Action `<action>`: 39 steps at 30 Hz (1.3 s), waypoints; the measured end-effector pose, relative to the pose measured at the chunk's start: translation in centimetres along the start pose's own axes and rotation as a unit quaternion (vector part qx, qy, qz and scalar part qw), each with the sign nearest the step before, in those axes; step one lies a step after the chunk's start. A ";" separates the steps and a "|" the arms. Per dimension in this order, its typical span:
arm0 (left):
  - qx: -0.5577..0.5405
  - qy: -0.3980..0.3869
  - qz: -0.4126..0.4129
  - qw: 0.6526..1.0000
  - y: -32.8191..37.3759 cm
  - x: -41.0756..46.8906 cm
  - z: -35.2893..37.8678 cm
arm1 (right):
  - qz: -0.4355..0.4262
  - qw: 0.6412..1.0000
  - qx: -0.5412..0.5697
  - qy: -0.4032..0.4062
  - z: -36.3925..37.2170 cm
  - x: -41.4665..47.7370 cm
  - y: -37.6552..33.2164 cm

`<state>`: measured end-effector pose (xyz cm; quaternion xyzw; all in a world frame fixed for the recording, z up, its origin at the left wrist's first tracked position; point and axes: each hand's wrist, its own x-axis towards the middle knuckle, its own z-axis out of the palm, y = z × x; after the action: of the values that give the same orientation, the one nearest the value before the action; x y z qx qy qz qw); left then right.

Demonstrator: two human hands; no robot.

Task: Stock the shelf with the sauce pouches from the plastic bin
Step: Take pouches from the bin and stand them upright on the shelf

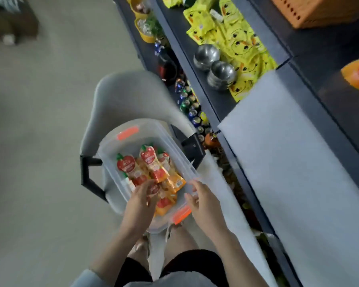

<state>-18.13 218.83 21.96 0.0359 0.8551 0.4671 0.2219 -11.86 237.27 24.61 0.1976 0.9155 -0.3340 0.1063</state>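
A clear plastic bin (pixel 112 154) with orange latches sits on a grey chair just in front of me. Several red and orange sauce pouches (pixel 151 164) lie inside it. My left hand (pixel 140 198) reaches into the near end of the bin, fingers curled round a red pouch (pixel 154 189). My right hand (pixel 203 200) hovers at the bin's right rim near the orange latch (pixel 181 216), fingers loosely bent, holding nothing. The dark shelf (pixel 294 121) runs along the right, with a bare white-lined stretch (pixel 288 162) level with the bin.
The grey chair (pixel 122 96) has black legs. On the shelf stand yellow packets (pixel 236 38), two steel bowl stacks (pixel 214 63) and an orange crate (pixel 319 9). Cans (pixel 192 108) fill the lower tier. Bare floor lies to the left.
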 end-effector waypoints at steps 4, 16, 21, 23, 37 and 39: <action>-0.025 0.011 -0.113 0.993 -5.5 -1.1 1.3 | 0.039 0.989 -0.067 -0.127 5.8 5.1 1.1; -0.001 0.072 -0.158 0.985 -11.6 10.8 5.4 | 0.012 0.987 -0.119 -0.110 20.6 24.3 3.4; 0.061 0.072 -0.242 0.966 -14.8 17.7 6.5 | 0.044 0.983 -0.119 -0.129 21.1 24.4 5.6; 0.083 0.079 -0.295 0.948 -15.7 20.1 6.8 | 0.043 0.984 -0.118 -0.123 20.4 23.6 6.6; 0.188 0.089 -0.361 0.909 -16.8 22.0 8.0 | 0.060 0.987 -0.121 -0.082 20.5 22.0 7.1; 0.173 0.110 -0.342 0.917 -16.7 21.6 8.1 | 0.075 0.987 -0.110 -0.091 20.3 22.2 6.7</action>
<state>-31.72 221.62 -2.86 -0.2720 0.9018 0.2083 0.2633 -27.68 235.12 -1.73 0.2217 0.9156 -0.2391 0.2351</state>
